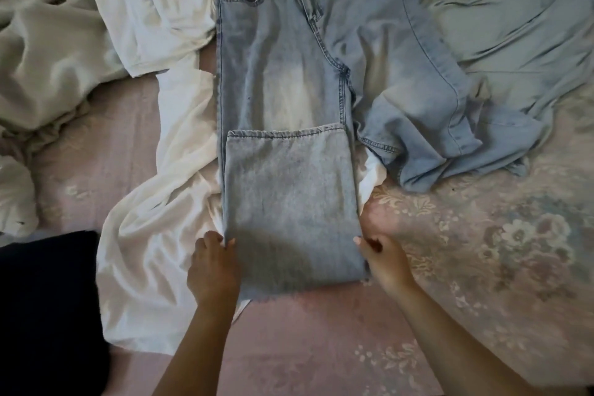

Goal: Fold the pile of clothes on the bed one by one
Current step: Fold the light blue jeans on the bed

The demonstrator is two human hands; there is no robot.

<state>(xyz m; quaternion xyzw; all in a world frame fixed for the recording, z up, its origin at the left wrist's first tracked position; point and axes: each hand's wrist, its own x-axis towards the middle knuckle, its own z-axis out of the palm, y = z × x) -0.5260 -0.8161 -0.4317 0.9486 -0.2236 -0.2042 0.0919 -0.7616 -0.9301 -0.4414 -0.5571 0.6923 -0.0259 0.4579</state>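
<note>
Item: jeans [283,80], light denim, centre of bed [321,347]. Waistband at 12 o'clock; one leg runs straight toward me, its lower part doubled back so the hem lies across mid-leg. The other leg [424,112] sprawls off to 3 o'clock, bunched and not yet brought over.

Item: left hand [213,270], at 7 o'clock of the folded panel. From my remote seat I read the fingers as curled, pinching the panel's left edge near the fold.

Item: right hand [384,259], at 5 o'clock of the panel. Fingers bent against the right edge, thumb and forefinger apparently nipping the denim; how firm the hold is, I cannot tell.

Item: white cloth [160,235], spread under and left of the jeans, from 11 to 7 o'clock.

Item: grey-green cloth [501,10], at 2 o'clock; beige cloth [41,51], at 10 o'clock; dark item [48,305], at 8 o'clock. All unfolded.

Step in hand, by my judgement: first fold of the jeans, squaring the doubled leg. Early in the pile.

Next move calls for: gathering the stray leg onto the straight one, edges matched, before folding further toward the waistband.
</note>
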